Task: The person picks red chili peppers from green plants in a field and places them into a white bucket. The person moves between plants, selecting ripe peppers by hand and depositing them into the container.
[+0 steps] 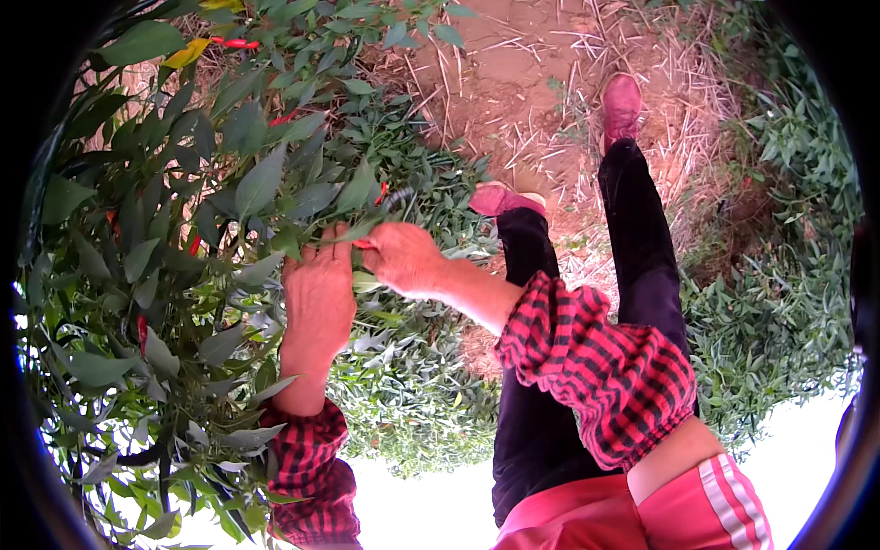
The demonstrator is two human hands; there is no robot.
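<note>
Both of my hands reach into a leafy chili pepper plant (258,182) on the left side of the head view. My left hand (320,292) is among the leaves, its fingertips partly hidden by foliage, so what it holds cannot be made out. Close to its right, my right hand (405,258) has thumb and forefinger pinched on a red chili pepper (361,243), of which a small part shows. Another red chili (382,194) hangs just above the hands. More red chilies, such as one at the top (235,42) and one lower left (142,334), show between the leaves.
Reddish soil (509,89) strewn with dry straw runs between the plant rows. My legs are spread across it, with a reddish shoe (622,106) on the farther foot and another (505,199) near the plants. A second row of green plants (770,295) stands at the right.
</note>
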